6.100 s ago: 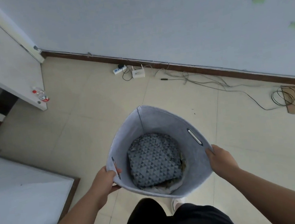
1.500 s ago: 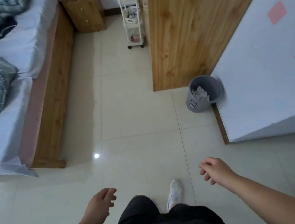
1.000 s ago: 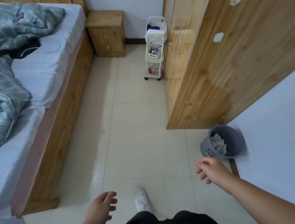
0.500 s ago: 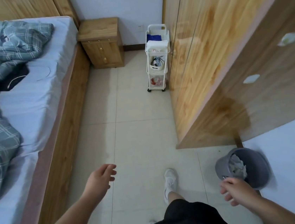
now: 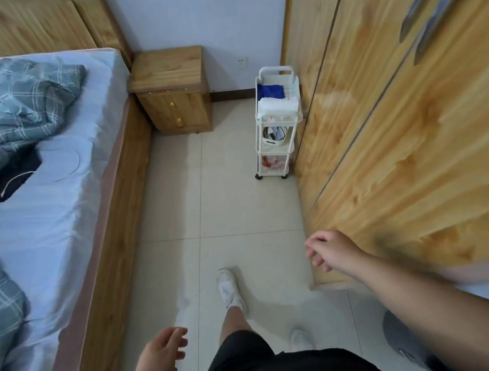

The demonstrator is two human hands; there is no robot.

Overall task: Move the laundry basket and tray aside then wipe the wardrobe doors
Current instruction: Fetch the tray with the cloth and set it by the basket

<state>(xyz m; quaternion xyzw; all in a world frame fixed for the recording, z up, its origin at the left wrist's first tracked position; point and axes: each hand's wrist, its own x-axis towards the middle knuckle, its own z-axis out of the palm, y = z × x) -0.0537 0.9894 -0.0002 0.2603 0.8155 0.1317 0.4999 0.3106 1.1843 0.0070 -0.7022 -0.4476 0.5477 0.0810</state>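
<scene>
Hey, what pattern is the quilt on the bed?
The quilt is blue-grey plaid with pale lines; the head view, the only one, shows it clearly.

Bed (image 5: 43,226) along left side; blanket (image 5: 6,114) on bed. Nightstand (image 5: 171,93) at far wall, beside bed head. Wardrobe doors (image 5: 398,125) along right side. Tiered cart (image 5: 276,126) on floor (image 5: 224,206), just beside far wardrobe door. Bin (image 5: 404,341) near right, behind right forearm.

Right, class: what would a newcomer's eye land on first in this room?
The glossy wooden wardrobe doors fill the right side, with a white three-tier trolley standing beside them at the far end. On the left, a rumpled checked quilt lies on the bed. The left hand and right hand hang empty below.
</scene>
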